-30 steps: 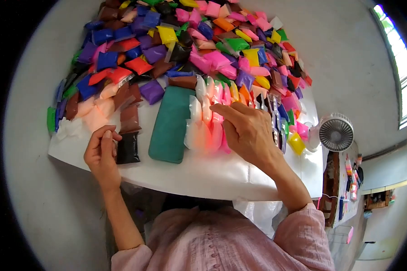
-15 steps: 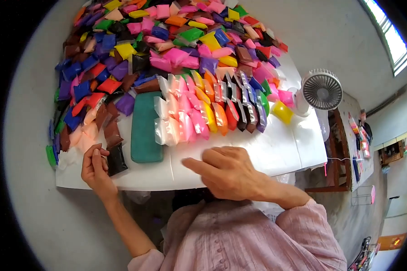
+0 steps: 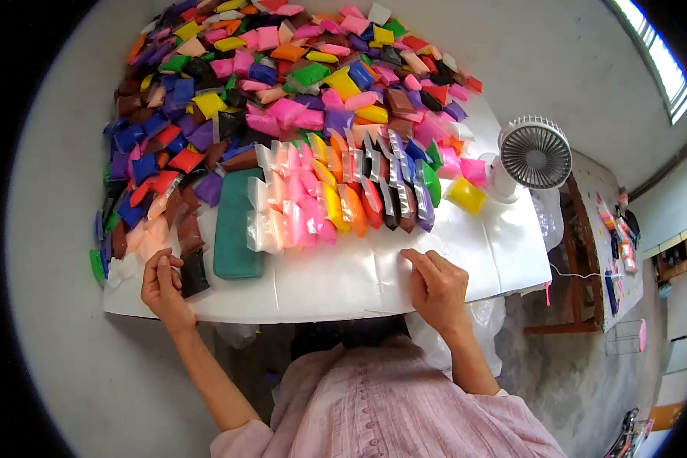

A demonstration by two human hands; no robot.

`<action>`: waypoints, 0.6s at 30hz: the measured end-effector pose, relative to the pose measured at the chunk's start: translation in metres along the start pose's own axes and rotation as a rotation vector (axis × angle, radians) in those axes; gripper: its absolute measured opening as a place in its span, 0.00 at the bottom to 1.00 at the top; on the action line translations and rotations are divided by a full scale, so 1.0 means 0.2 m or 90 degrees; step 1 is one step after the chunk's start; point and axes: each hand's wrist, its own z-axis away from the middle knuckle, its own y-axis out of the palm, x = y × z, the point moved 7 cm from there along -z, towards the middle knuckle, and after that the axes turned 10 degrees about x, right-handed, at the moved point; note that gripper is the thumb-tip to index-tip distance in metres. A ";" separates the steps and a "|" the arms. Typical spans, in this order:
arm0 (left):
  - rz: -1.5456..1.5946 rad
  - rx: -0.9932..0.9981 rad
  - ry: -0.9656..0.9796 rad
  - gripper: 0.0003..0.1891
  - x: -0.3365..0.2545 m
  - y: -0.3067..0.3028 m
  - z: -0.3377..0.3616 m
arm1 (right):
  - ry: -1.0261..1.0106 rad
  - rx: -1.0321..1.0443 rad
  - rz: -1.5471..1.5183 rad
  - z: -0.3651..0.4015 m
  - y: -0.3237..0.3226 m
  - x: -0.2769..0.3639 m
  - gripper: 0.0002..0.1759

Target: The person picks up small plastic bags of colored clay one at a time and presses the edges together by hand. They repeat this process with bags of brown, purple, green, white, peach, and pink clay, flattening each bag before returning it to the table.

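Holds the left hand [image 3: 166, 294] close beside a black packet [image 3: 195, 276] at the near edge of the white tabletop [image 3: 343, 284], with fingers curled in toward the thumb; cannot tell from this angle of any pinch or contact. Rests the right hand [image 3: 439, 286] in front of the rows of coloured packets [image 3: 304, 221], with forefinger extended and the other fingers loosely folded, and with nothing visible in the grasp. Has the rows set between a teal case [image 3: 237, 229] on the left and a yellow packet [image 3: 466, 196] near the fan [image 3: 534, 155] on the right, in front of the loose pile [image 3: 286, 111]. Could skew the front row with one careless sweep of the right hand, given soft, slick-looking packets overlapping one another. Could also loosen the pale end by nudging the case. Risks a slide from the heap into the back row, most likely by disturbing a low packet. Might push the black packet off the edge through a small slip of the left hand.
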 end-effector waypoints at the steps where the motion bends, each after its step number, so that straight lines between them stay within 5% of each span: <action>1: -0.006 -0.003 -0.004 0.10 0.00 0.00 0.00 | 0.005 -0.006 0.010 0.00 0.00 0.01 0.17; 18: 0.184 -0.091 0.028 0.10 -0.05 -0.08 0.01 | 0.001 -0.012 0.018 0.02 0.00 -0.01 0.19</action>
